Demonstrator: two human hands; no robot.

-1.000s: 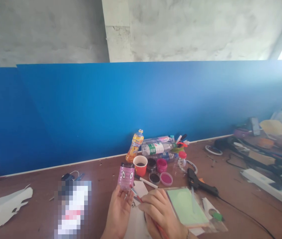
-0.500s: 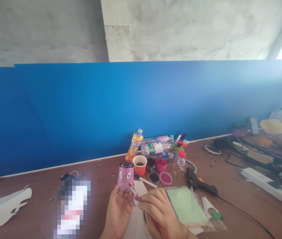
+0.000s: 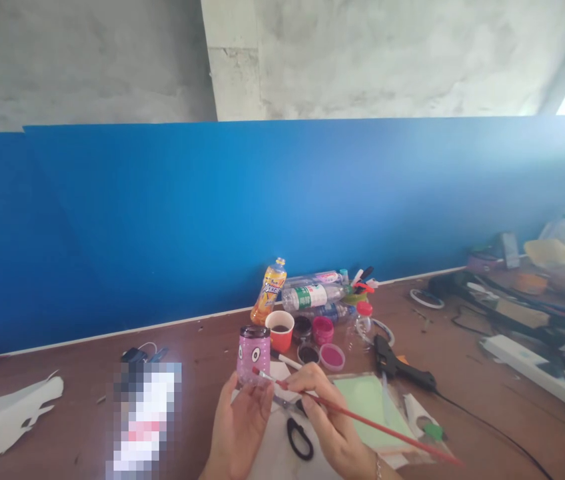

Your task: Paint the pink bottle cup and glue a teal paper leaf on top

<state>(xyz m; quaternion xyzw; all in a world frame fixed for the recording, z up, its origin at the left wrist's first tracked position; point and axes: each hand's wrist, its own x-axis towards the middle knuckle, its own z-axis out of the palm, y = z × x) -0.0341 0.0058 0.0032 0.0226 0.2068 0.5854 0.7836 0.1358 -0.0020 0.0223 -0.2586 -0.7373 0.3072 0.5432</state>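
My left hand (image 3: 243, 417) is closed around the lower part of a pink-painted plastic cup (image 3: 253, 350) with a dark band at its top and two oval eyes on its side. In my right hand (image 3: 323, 413) is a long red paintbrush (image 3: 362, 418), its tip touching or very close to the cup's front below the eyes. The brush handle slants down to the right. Scissors (image 3: 300, 437) with black handles lie on white paper (image 3: 272, 460) between and beneath my hands; my right hand hides part of them.
Beyond the cup stand a red paper cup (image 3: 279, 337), pots of black (image 3: 308, 353) and magenta paint (image 3: 332, 357), and an orange drink bottle (image 3: 268, 291). Several clear bottles lie behind. A glue gun (image 3: 397, 367), green pad (image 3: 370, 407) and power strip (image 3: 542, 380) are to the right.
My right hand has turned, so the brush handle now lies flatter, pointing out to the right. The cup has turned slightly, and the scissors have come into view.
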